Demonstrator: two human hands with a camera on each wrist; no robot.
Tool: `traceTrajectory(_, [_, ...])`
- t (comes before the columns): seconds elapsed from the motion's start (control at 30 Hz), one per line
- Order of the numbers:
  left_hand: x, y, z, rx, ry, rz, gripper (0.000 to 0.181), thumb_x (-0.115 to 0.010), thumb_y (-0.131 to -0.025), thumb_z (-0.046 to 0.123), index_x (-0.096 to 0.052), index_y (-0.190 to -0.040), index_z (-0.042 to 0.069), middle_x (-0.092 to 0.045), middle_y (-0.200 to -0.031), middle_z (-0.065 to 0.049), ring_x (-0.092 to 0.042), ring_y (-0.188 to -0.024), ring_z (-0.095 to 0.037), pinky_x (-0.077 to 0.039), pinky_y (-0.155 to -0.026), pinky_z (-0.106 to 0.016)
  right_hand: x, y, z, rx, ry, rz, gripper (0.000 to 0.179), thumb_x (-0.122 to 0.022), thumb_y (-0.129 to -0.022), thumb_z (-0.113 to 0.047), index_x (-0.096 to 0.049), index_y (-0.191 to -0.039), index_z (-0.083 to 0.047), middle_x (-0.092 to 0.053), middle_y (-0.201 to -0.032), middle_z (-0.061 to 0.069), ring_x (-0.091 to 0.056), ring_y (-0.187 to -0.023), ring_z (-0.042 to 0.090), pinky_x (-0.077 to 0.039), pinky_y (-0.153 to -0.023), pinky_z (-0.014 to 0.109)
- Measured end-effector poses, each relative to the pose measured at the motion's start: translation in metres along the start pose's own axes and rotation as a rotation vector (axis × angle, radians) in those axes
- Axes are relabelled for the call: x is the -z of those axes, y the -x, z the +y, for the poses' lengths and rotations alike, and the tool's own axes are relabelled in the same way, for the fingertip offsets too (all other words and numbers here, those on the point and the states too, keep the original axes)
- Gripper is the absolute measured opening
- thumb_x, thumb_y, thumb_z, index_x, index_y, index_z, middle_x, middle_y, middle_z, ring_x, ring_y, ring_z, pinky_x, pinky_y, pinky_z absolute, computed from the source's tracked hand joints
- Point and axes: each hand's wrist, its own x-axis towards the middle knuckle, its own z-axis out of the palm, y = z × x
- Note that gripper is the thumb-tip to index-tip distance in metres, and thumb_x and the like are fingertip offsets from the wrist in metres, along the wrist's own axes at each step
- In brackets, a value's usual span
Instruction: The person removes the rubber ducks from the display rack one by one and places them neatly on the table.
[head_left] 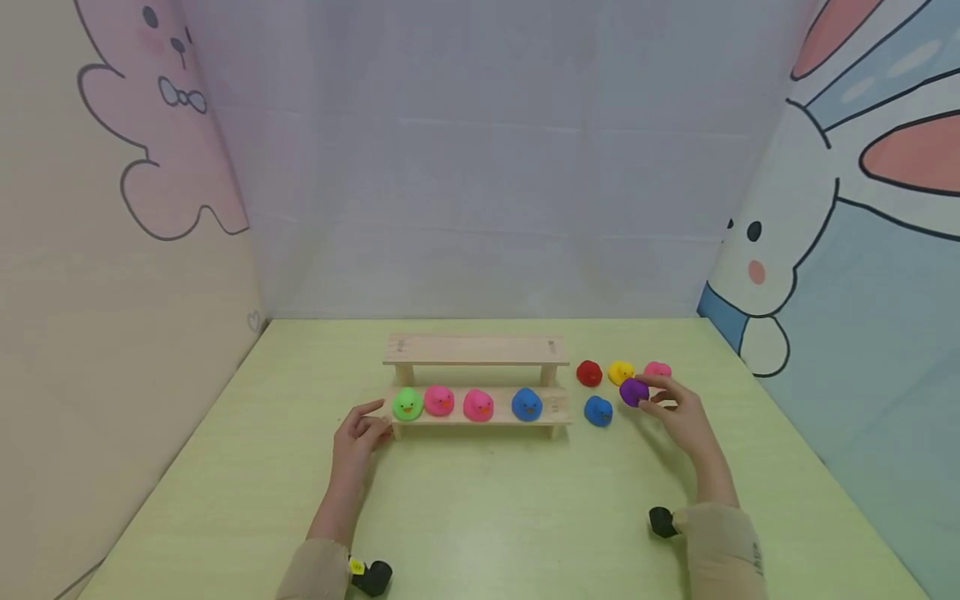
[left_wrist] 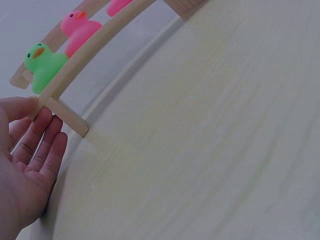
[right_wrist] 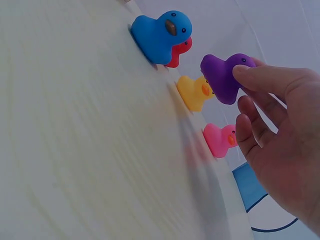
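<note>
Between thumb and fingers, my right hand (head_left: 681, 418) pinches a purple rubber duck (right_wrist: 222, 77), lifted off the table. A two-tier wooden rack (head_left: 477, 350) stands mid-table. My left hand (left_wrist: 27, 160) grips the left end of its lower shelf, thumb at the top edge and fingers beneath. Along that shelf sit a green duck (head_left: 407, 404), a pink duck (head_left: 438, 400), another pink duck (head_left: 478, 406) and, after a gap, a blue duck (head_left: 527, 404). The upper shelf bears no ducks.
Right of the rack, on the table, are a red duck (head_left: 588, 373), a yellow duck (head_left: 621, 372), a blue duck (head_left: 598, 411) and a pink duck (head_left: 657, 369), the last partly behind my right hand. A pale curtain (head_left: 480, 167) hangs behind the table.
</note>
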Motion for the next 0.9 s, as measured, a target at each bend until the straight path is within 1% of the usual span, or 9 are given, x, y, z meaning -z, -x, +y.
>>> traceTrajectory(0.1, [-0.001, 0.000, 0.000, -0.003, 0.002, -0.005, 0.037, -0.061, -0.096, 0.007, -0.058, -0.132, 0.003, -0.063, -0.071, 0.015, -0.063, -0.075, 0.001, -0.056, -0.076, -0.014, 0.001, 0.001, 0.005, -0.020, -0.008, -0.034, 0.044, -0.063, -0.097, -0.018, -0.055, -0.139, -0.007, -0.054, -0.138, 0.018, -0.052, -0.104, 0.021, -0.048, -0.079, 0.015])
traceTrajectory(0.23, [-0.001, 0.000, 0.000, -0.003, 0.005, 0.000, 0.037, -0.061, -0.095, 0.006, -0.058, -0.132, 0.002, -0.063, -0.070, 0.015, -0.063, -0.075, 0.002, -0.057, -0.075, -0.014, 0.003, 0.002, 0.009, -0.057, -0.052, -0.084, 0.048, -0.064, -0.097, -0.024, -0.053, -0.141, -0.008, -0.053, -0.139, 0.018, -0.052, -0.099, 0.015, -0.052, -0.073, 0.023])
traceTrajectory(0.37, [0.000, -0.001, 0.000, -0.004, 0.010, 0.005, 0.037, -0.061, -0.095, 0.006, -0.058, -0.132, 0.001, -0.063, -0.069, 0.015, -0.063, -0.073, 0.002, -0.057, -0.074, -0.014, 0.004, 0.000, 0.014, -0.122, -0.093, -0.142, 0.051, -0.064, -0.096, -0.027, -0.051, -0.142, -0.011, -0.053, -0.140, 0.018, -0.050, -0.099, 0.016, -0.051, -0.071, 0.024])
traceTrajectory(0.47, [0.001, -0.001, 0.000, 0.012, 0.011, -0.004, 0.038, -0.061, -0.096, 0.007, -0.057, -0.133, 0.002, -0.063, -0.070, 0.015, -0.062, -0.074, 0.002, -0.056, -0.075, -0.014, 0.003, -0.001, 0.020, -0.158, -0.102, -0.170, 0.051, -0.066, -0.095, -0.027, -0.052, -0.142, -0.011, -0.056, -0.134, 0.017, -0.050, -0.097, 0.016, -0.049, -0.072, 0.023])
traceTrajectory(0.57, [0.001, -0.001, -0.001, 0.034, 0.011, -0.013, 0.040, -0.061, -0.096, 0.008, -0.055, -0.135, 0.004, -0.063, -0.071, 0.014, -0.063, -0.076, 0.001, -0.056, -0.076, -0.014, 0.003, -0.002, 0.027, -0.176, -0.105, -0.179, 0.052, -0.067, -0.094, -0.026, -0.053, -0.141, -0.011, -0.059, -0.119, 0.013, -0.050, -0.093, 0.015, -0.046, -0.072, 0.023])
traceTrajectory(0.63, [0.002, -0.001, -0.001, 0.043, 0.010, -0.017, 0.041, -0.061, -0.096, 0.009, -0.055, -0.136, 0.005, -0.063, -0.072, 0.014, -0.063, -0.076, 0.001, -0.056, -0.077, -0.014, 0.002, -0.002, 0.030, -0.178, -0.123, -0.182, 0.052, -0.068, -0.093, -0.026, -0.053, -0.141, -0.011, -0.059, -0.113, 0.011, -0.049, -0.092, 0.014, -0.044, -0.072, 0.023])
traceTrajectory(0.7, [0.003, -0.001, -0.001, 0.043, 0.009, -0.016, 0.041, -0.061, -0.096, 0.010, -0.055, -0.136, 0.005, -0.063, -0.072, 0.014, -0.063, -0.076, 0.001, -0.056, -0.077, -0.014, 0.003, -0.003, 0.032, -0.182, -0.134, -0.192, 0.053, -0.067, -0.094, -0.026, -0.052, -0.142, -0.012, -0.058, -0.110, 0.009, -0.049, -0.092, 0.015, -0.043, -0.072, 0.024])
traceTrajectory(0.77, [0.002, -0.001, 0.000, 0.036, 0.005, -0.013, 0.040, -0.061, -0.096, 0.010, -0.055, -0.136, 0.005, -0.063, -0.072, 0.014, -0.063, -0.076, 0.001, -0.056, -0.078, -0.014, 0.003, -0.004, 0.033, -0.185, -0.147, -0.203, 0.053, -0.067, -0.094, -0.026, -0.051, -0.143, -0.012, -0.058, -0.111, 0.008, -0.048, -0.093, 0.015, -0.042, -0.074, 0.024])
traceTrajectory(0.9, [0.002, 0.000, 0.001, 0.029, -0.003, -0.018, 0.041, -0.061, -0.097, 0.010, -0.055, -0.136, 0.005, -0.063, -0.072, 0.014, -0.063, -0.077, 0.002, -0.056, -0.078, -0.014, 0.004, -0.004, 0.037, -0.178, -0.157, -0.211, 0.052, -0.068, -0.093, -0.025, -0.053, -0.141, -0.011, -0.060, -0.110, -0.004, -0.049, -0.094, 0.014, -0.042, -0.076, 0.024])
